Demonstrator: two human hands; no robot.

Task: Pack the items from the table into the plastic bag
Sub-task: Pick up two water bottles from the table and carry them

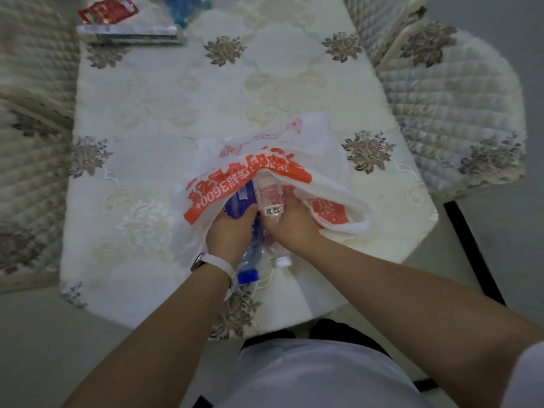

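Observation:
A white plastic bag (253,169) with orange print lies on the table (164,119) in front of me, its mouth facing me. Two water bottles lie side by side, their bases inside the bag's mouth and their caps pointing at me. My left hand (229,231) grips the blue-capped bottle (248,273) with the blue label. My right hand (290,223) grips the clear bottle (269,195), which has a white cap and a barcode. A white watch band sits on my left wrist.
At the table's far left corner lie a red packet (107,8) on a flat silvery package (129,32), with a blue-green item (185,5) beside them. Quilted chairs stand at the left (32,113) and right (459,113) of the table.

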